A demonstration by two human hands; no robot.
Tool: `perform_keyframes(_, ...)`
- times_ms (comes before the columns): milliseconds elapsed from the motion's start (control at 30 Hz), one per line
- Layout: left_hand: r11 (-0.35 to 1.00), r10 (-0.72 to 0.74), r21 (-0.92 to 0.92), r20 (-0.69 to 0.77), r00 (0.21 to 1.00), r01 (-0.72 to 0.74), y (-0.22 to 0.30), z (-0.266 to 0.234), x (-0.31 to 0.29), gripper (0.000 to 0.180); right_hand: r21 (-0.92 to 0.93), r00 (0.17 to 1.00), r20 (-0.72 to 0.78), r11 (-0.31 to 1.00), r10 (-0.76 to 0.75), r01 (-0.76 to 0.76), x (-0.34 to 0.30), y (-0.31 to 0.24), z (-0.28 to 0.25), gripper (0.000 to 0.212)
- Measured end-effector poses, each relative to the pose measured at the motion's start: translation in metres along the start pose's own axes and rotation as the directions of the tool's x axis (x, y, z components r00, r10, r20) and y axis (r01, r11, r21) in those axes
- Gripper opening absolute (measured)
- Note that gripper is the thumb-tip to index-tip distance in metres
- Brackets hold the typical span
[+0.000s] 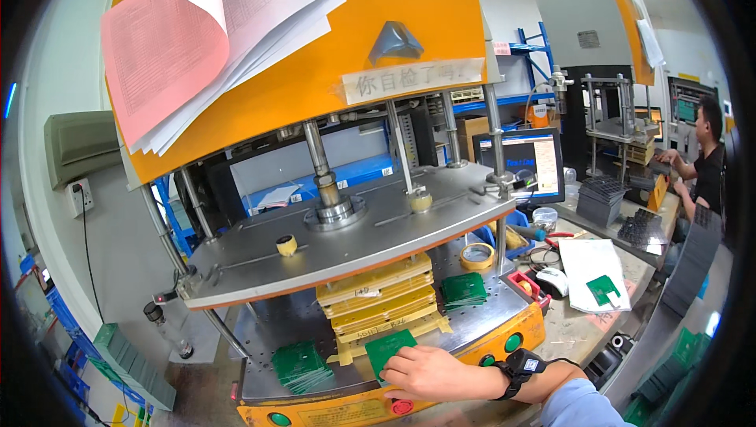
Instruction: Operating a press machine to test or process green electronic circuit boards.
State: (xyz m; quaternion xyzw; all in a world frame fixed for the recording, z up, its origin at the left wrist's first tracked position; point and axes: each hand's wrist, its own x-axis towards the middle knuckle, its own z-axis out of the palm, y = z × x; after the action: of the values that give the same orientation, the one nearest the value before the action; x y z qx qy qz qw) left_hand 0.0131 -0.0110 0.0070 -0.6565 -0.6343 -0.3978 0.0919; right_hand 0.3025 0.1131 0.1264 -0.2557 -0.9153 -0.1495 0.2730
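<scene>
My right hand [425,372], with a black band on its wrist, reaches in from the lower right. Its fingers close on the near edge of a green circuit board [389,348], which lies at the front of a yellow layered test fixture [382,305] on the press bed. To the left of the fixture is a fanned stack of green circuit boards [301,367]. Another board stack [465,290] sits on its right. Above the fixture hangs the press's grey metal plate [378,230]. My left hand is out of view.
Round green buttons [513,341] and a red button [402,406] line the yellow front panel [339,413]. Rightward are a tape roll [476,256], a mouse [553,282], a monitor [524,163] and white paper [587,269]. A co-worker [703,163] sits at the far right.
</scene>
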Motion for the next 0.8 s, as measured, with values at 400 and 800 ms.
perform_keyframes(400, 0.998, -0.044, -0.048, 0.100, 0.994, 0.049, -0.005, -0.005, 0.005, 0.021, 0.062, 0.997, -0.075, 0.998, 0.000, 0.004, 0.004, 0.000, 0.005, 0.031)
perform_keyframes(800, 0.996, -0.090, 0.001, 0.142, 0.986, 0.090, -0.004, -0.008, -0.001, 0.026, 0.058, 0.998, -0.070, 0.998, -0.006, 0.010, 0.004, -0.004, 0.004, 0.031)
